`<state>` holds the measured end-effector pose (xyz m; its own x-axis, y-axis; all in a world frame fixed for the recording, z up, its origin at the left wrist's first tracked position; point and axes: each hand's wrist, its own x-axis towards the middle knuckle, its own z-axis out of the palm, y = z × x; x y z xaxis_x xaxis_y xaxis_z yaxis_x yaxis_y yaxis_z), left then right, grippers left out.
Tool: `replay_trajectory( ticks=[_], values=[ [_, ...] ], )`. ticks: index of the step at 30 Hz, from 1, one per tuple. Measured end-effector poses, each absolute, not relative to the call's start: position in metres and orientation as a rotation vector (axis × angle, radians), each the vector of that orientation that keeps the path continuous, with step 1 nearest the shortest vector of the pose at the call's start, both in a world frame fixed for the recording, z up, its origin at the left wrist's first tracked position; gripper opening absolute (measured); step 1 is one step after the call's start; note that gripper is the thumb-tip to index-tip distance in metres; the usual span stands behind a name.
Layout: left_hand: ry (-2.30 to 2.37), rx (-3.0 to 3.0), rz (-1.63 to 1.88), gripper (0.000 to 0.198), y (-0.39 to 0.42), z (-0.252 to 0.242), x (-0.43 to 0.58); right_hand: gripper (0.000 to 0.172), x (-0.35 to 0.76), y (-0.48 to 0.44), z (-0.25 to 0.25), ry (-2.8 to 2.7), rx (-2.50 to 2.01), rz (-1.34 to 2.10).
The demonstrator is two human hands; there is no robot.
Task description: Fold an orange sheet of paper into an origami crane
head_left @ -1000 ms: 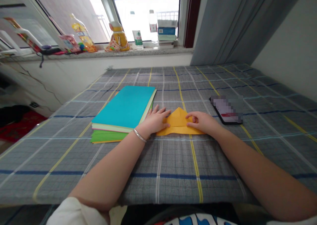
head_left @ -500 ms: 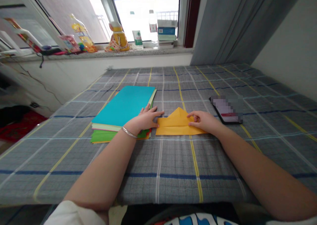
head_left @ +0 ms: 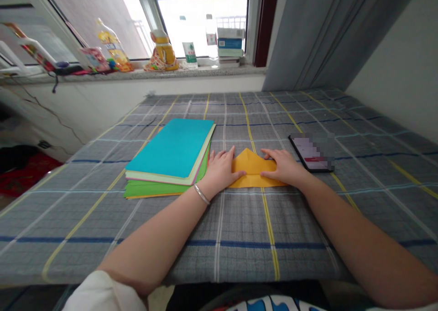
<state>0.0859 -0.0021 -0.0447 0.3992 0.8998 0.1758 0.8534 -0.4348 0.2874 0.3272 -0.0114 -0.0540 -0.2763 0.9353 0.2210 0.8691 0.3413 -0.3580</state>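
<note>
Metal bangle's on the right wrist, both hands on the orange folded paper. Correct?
No: the metal bangle is on the left wrist, not the right; the head view shows it. The left hand and right hand are on the orange folded paper.

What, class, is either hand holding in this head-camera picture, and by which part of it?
Neither hand grips anything: the left hand and right hand lie flat on the left and right ends of the folded orange paper.

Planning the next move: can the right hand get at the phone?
Probably yes: the right hand lies flat on the orange paper, right beside the phone, and nothing stands between them.
</note>
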Motion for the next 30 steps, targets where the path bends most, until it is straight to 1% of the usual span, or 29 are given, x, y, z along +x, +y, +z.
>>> replay_trajectory(
  ticks=[4, 9, 11, 14, 18, 21, 24, 30],
  values=[
    [1.564, 2.563, 0.489, 0.086, -0.003, -0.050, 0.094, 0.074, 0.323, -0.015, -0.053, -2.219, -1.604, 0.188],
    [1.550, 2.517, 0.625, 0.107, -0.002, -0.047, 0.096, 0.082, 0.317, -0.019, -0.051, -2.201, -1.596, 0.146],
    [1.492, 2.495, 0.677, 0.113, -0.004, -0.045, 0.097, 0.087, 0.313, -0.021, -0.049, -2.196, -1.602, 0.113],
    [1.474, 2.430, 0.682, 0.116, -0.008, -0.041, 0.099, 0.090, 0.308, -0.025, -0.043, -2.202, -1.622, 0.068],
    [1.482, 2.406, 0.623, 0.118, -0.009, -0.037, 0.096, 0.089, 0.302, -0.029, -0.036, -2.242, -1.649, 0.055],
    [1.480, 2.464, 0.555, 0.114, -0.007, -0.038, 0.093, 0.088, 0.303, -0.029, -0.036, -2.253, -1.672, 0.038],
    [1.522, 2.516, 0.527, 0.104, -0.003, -0.043, 0.092, 0.085, 0.306, -0.026, -0.041, -2.242, -1.659, 0.084],
    [1.550, 2.483, 0.683, 0.081, 0.003, -0.045, 0.089, 0.079, 0.316, -0.016, -0.053, -2.015, -1.655, 0.379]
  ],
)
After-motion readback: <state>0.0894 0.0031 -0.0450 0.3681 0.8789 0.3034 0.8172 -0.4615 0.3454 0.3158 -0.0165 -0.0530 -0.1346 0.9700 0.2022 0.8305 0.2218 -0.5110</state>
